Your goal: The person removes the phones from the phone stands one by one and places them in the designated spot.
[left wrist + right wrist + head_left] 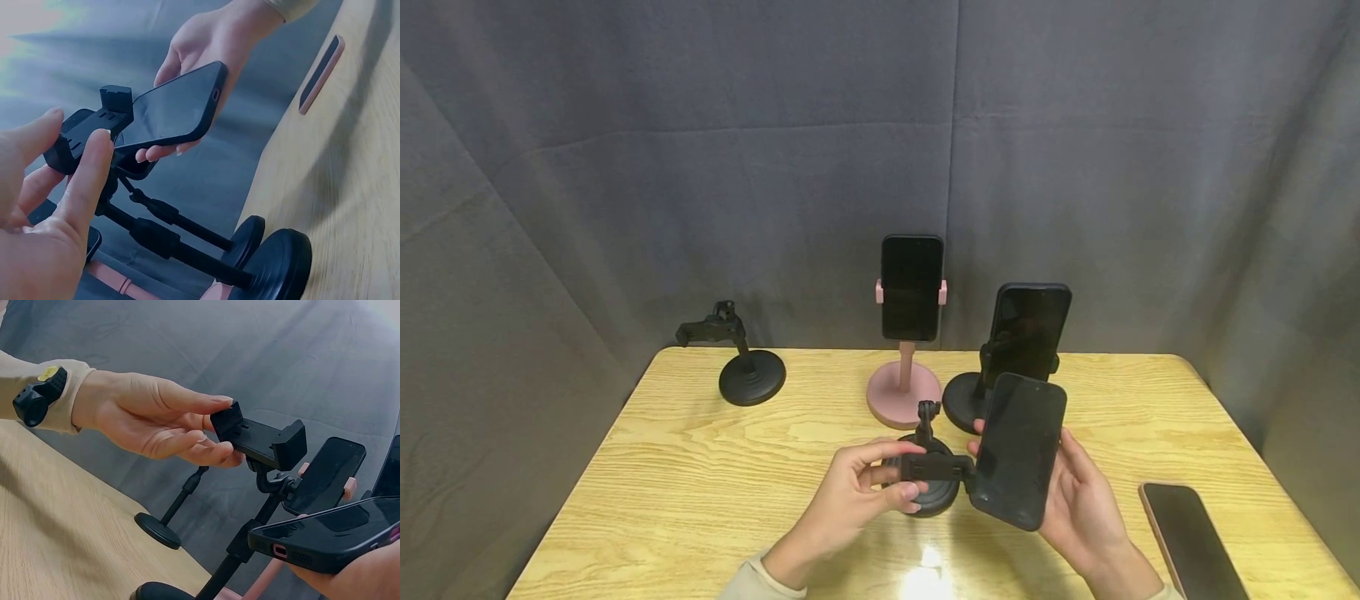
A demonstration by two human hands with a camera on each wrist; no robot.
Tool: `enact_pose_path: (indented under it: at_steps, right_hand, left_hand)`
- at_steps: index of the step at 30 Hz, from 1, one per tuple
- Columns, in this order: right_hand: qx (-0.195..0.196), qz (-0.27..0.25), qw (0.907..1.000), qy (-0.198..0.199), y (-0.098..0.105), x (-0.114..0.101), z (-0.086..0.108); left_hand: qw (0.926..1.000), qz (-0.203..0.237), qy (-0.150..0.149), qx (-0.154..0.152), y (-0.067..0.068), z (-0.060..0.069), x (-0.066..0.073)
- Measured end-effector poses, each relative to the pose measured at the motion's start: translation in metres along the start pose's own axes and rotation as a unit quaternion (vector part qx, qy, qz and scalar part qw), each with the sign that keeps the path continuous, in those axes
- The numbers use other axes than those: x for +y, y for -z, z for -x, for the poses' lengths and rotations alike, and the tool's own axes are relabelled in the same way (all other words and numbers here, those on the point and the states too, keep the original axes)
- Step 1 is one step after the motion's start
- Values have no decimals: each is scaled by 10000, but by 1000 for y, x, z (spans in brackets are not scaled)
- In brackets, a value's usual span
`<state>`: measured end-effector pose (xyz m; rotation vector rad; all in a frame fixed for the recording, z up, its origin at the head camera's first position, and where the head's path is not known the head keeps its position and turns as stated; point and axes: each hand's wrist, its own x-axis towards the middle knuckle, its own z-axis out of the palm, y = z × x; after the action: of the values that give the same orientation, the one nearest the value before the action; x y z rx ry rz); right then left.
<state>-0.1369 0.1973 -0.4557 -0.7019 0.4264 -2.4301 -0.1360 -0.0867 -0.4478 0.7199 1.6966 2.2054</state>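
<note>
My left hand (pixel 850 492) grips one end of the clamp (pixel 262 440) on a black phone stand (pixel 169 244), fingers and thumb around it. That clamp holds no phone. In my right hand (pixel 1086 508) lies a phone in a dark case (pixel 1019 450), screen facing up, beside the clamp's free end. The right wrist view shows the phone's bottom edge and charging port, apart from the clamp. The stand's round base (pixel 936 496) is on the table below both hands.
Behind the hands, a pink stand (pixel 904 392) and a black stand (pixel 964 400) each hold a phone. Another black stand (pixel 752 377) with a bare clamp is at the back left. A pink-edged phone (pixel 1193 542) lies flat on the wooden table (pixel 647 492), front right. Grey curtains (pixel 760 200) hang behind.
</note>
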Motion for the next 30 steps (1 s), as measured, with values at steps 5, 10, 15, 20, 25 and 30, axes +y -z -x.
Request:
enact_pose_path:
  at_steps: [5, 10, 15, 20, 25, 30]
  right_hand:
    - [46, 13, 10000, 19, 0, 1, 0]
    - [64, 7, 10000, -7, -1, 1, 0]
    - [49, -56, 10000, -55, -1, 2, 1]
    - [64, -69, 9998, -169, 0, 3, 1]
    - [160, -57, 9996, -227, -1, 3, 2]
    - [152, -79, 9995, -264, -2, 1, 3]
  left_hand:
    - [9998, 122, 136, 37, -3, 0, 1]
    - [9998, 52, 29, 186, -5, 1, 0]
    - [9994, -16, -142, 315, -6, 2, 0]
    - [9991, -112, -284, 311, -6, 4, 0]
    - [9990, -31, -255, 354, -5, 6, 2]
    - [9985, 12, -372, 398, -2, 9, 4]
